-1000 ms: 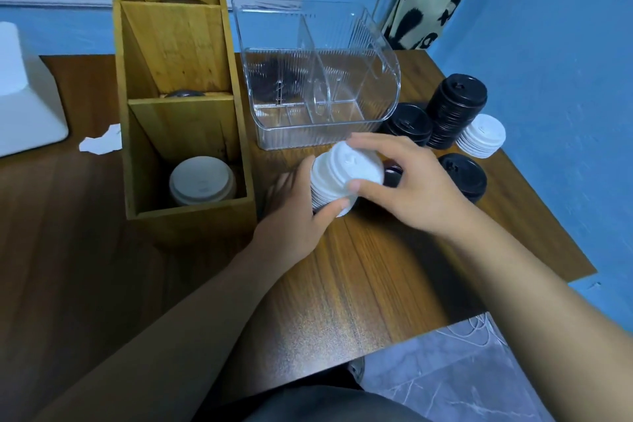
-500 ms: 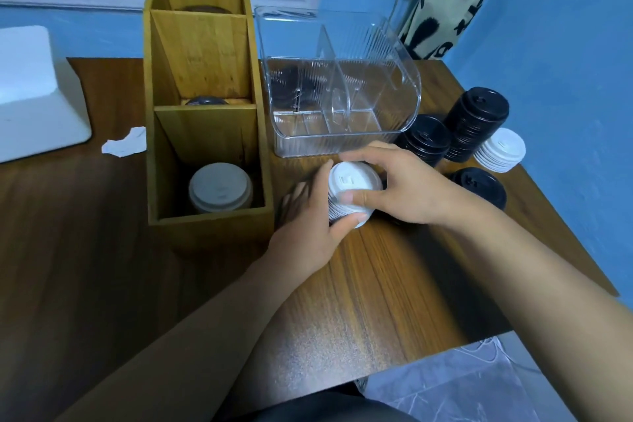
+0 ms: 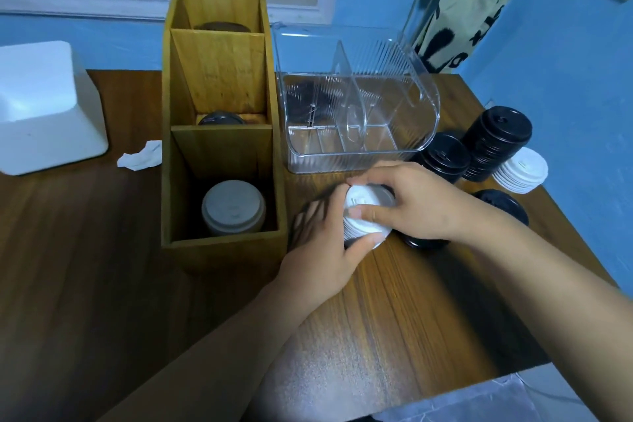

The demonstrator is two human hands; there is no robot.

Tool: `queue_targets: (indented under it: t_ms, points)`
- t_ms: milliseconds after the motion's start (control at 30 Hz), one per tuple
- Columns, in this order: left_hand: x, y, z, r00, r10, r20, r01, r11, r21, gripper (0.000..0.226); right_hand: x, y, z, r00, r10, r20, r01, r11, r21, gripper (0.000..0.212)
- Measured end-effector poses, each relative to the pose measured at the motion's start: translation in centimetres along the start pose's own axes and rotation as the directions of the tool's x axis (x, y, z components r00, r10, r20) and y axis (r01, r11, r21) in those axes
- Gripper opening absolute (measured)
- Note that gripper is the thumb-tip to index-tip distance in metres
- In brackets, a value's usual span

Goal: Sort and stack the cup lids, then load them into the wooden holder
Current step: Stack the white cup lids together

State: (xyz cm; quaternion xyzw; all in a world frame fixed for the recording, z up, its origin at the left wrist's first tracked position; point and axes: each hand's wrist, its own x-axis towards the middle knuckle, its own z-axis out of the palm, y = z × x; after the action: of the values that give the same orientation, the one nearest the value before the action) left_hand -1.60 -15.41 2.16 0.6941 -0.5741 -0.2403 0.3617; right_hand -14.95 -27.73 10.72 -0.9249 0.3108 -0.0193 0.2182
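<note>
Stack of white lids [image 3: 358,231]: likely light, slippery; left hand [image 3: 318,250], right hand [image 3: 418,202] grip clamped on its sides (wooden holder [image 3: 222,250] at 9 o'clock).

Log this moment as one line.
left hand, right hand: grip stack of white plastic lids | beside tall wooden holder | not yet loaded

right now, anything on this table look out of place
A crumpled white paper scrap lies on the table left of the wooden holder; it belongs to no lid stack. Nothing looks spilled or broken.
</note>
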Motion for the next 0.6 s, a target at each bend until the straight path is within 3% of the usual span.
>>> queue_targets:
  t_ms: [167,300,400,500,600]
  points:
    - [0.1,0.0,0.0,1.000,0.005,-0.023,-0.005,1.000,-0.001,0.081,5.2,-1.6,-4.1,0.946,0.016,-0.324,0.039,0.986,0.161,0.017]
    - [0.1,-0.3,0.3,0.999,-0.032,-0.042,0.032,0.999,-0.004,0.086,12.5,-2.2,-6.1,0.917,0.037,-0.397,0.004,0.995,0.102,0.016]
    - [0.0,-0.2,0.3,0.998,-0.037,-0.044,0.036,0.999,-0.021,0.087,17.9,-2.3,-6.5,0.948,0.045,-0.314,-0.052,0.999,-0.014,0.018]
    - [-0.1,-0.1,0.1,0.999,-0.024,-0.047,0.023,0.999,-0.023,0.088,22.4,-2.3,-6.6,0.979,0.169,-0.113,-0.189,0.962,-0.195,0.022]
    - [0.0,0.0,0.2,0.999,-0.004,-0.046,0.004,1.000,0.003,0.089,25.6,-2.4,-7.0,0.940,0.325,0.106,-0.264,0.888,-0.375,0.027]
